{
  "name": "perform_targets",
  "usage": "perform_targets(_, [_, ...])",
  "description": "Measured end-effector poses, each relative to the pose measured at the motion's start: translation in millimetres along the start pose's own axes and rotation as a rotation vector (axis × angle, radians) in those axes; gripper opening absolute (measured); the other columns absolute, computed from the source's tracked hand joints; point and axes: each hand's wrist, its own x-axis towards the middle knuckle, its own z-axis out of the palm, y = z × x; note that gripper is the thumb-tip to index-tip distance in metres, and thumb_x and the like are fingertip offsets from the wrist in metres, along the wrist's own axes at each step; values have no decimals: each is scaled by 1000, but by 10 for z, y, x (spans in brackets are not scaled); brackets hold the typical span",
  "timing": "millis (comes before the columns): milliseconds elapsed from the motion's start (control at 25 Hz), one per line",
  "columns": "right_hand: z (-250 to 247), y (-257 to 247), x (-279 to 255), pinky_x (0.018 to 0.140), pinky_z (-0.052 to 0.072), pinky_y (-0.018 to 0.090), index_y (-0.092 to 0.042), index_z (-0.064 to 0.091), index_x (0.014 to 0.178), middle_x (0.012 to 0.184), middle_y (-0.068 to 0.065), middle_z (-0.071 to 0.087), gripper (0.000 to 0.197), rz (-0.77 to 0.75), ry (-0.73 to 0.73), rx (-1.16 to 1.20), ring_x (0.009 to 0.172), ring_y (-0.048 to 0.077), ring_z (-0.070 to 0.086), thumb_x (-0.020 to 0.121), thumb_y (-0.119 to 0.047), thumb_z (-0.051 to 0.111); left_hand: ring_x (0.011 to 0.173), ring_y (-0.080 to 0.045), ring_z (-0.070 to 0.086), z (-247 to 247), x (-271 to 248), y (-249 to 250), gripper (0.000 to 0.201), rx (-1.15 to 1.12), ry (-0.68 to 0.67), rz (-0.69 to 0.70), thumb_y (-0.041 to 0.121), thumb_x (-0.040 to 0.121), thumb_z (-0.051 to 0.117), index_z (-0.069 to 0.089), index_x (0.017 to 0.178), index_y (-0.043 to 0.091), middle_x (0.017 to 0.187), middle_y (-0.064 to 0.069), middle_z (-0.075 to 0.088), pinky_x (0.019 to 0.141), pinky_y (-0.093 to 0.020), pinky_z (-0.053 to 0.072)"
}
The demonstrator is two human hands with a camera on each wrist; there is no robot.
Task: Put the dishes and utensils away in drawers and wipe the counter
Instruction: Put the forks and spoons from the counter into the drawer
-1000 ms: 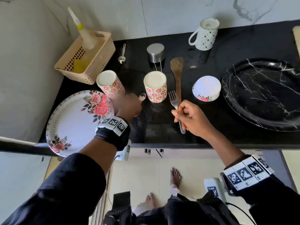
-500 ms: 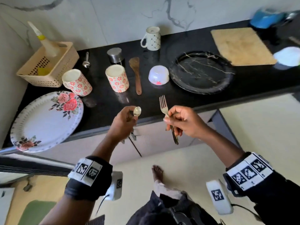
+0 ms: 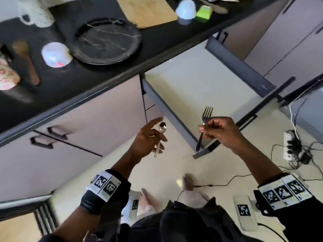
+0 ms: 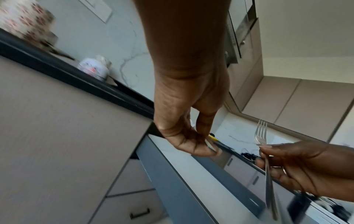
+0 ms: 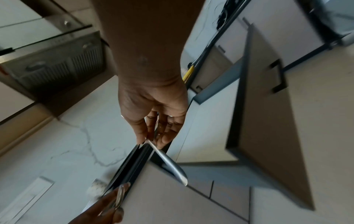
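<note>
My left hand (image 3: 153,137) pinches a small metal spoon (image 3: 162,128), bowl end up, in front of the cabinets. My right hand (image 3: 218,131) grips a metal fork (image 3: 206,114), tines up, over the near corner of an open drawer (image 3: 192,75) with a white bottom and grey walls. In the left wrist view the left hand (image 4: 191,136) holds the spoon's handle and the fork (image 4: 260,133) stands beside it. The right wrist view shows the right hand (image 5: 159,128) round the fork's handle (image 5: 168,160). On the black counter (image 3: 157,41) lie a black marble plate (image 3: 106,41), an upturned white bowl (image 3: 56,55) and a wooden spatula (image 3: 26,60).
A floral cup (image 3: 7,75), a white mug (image 3: 38,14), a cutting board (image 3: 146,11) and another white bowl (image 3: 186,9) also stand on the counter. Closed drawers with black handles (image 3: 42,142) are at the left. A power strip with cables (image 3: 290,147) lies on the floor at the right.
Both hands have left the counter and moved down and right toward the open drawer, still holding the spoon and the fork. The head view has swung right.
</note>
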Motion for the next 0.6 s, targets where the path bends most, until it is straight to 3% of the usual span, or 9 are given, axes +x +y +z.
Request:
perform_targets(80, [-424,200,-12,50,49,22,11,58,79,58,9,60,14,8,10,24,44,9,52,83,4,70,63,-29,64,393,113,-31,52,12,-38,-42,-14,91,42,57,128,21,88,-18,67,62,-42,58])
perform_targets(160, [-896,376,47,52,50,26,4,59,85,61,10,65,14,15,-11,29,50,16,57,81,4,72,66,-32,67,822,263,-28,42,13,26,-95,-10,92,45,60,120,18,88,-19,67,66,-48,58])
perform_targets(320, [-1568,520,327,59,55,39,-8,50,116,75,26,67,51,-32,-173,-55,60,29,62,76,0,80,67,-34,68,1551,500,20,25,-55,239,-142,-6,93,51,52,113,9,89,-19,66,66,-52,58])
perform_targets(440, [-1724,470,610,58,56,36,-19,47,121,72,20,67,58,-69,-323,-126,61,26,64,77,0,79,71,-37,68,1826,683,90,39,-97,308,-156,-11,91,51,48,121,14,96,-22,63,66,-54,58])
perform_targets(520, [-1713,350,864,53,53,32,-17,49,118,70,17,67,52,-74,-401,-141,58,25,63,78,0,77,75,-38,68,1863,825,136,53,-103,336,-157,-12,91,50,51,130,24,98,-21,64,69,-54,58])
perform_targets(600, [-1677,241,1133,49,51,30,-12,51,113,73,21,68,45,-58,-458,-174,58,27,64,79,1,77,78,-37,70,1838,1012,159,52,-74,351,-204,-14,91,48,56,128,22,97,-18,64,73,-58,57])
